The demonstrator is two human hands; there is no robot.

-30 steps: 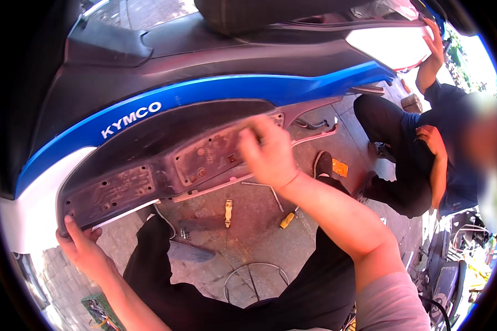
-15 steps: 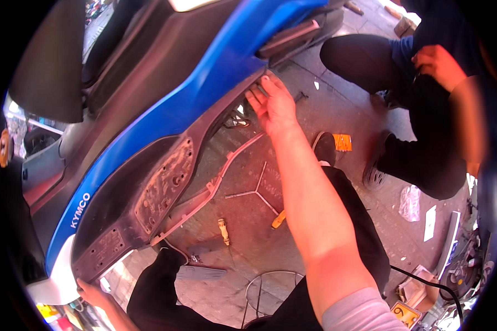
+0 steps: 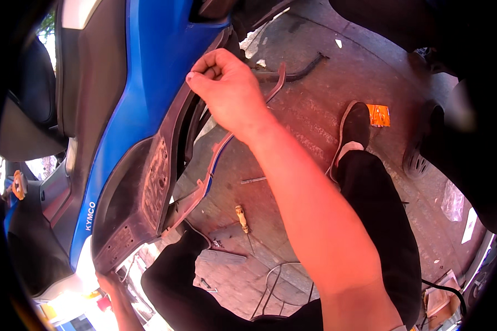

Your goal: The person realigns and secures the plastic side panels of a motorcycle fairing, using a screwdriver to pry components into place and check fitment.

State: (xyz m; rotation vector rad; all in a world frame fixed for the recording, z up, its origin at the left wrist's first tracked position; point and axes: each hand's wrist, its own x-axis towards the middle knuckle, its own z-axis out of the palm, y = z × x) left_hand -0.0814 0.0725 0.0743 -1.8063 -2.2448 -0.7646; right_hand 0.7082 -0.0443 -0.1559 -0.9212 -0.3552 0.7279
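A scooter's blue body panel (image 3: 141,83) rises on the left, joined to a dark footrest side panel (image 3: 121,212) with a scuffed, drilled step. Low down, my left hand (image 3: 110,284) grips the lower end of that side panel; its fingertips are partly hidden behind the edge. My right hand (image 3: 223,83) is raised in front of the upper edge of the panel, thumb and fingers drawn into a pinch. Whether anything small is between them cannot be seen. Beneath my right wrist, a long curved trim strip (image 3: 209,179) with some blue on it runs alongside the scooter.
On the ground are a screwdriver with a yellowish handle (image 3: 242,218), a metal tool partly behind my forearm (image 3: 253,180), and an orange packet (image 3: 379,116) beside my shoe (image 3: 355,124). A wire-framed round object (image 3: 270,276) stands between my legs. Another person's shoe (image 3: 417,160) is at the right.
My right hand has come off the upper panel edge and its fingers have curled into a pinch. The left hand stays at the panel's lower end. The view has shifted.
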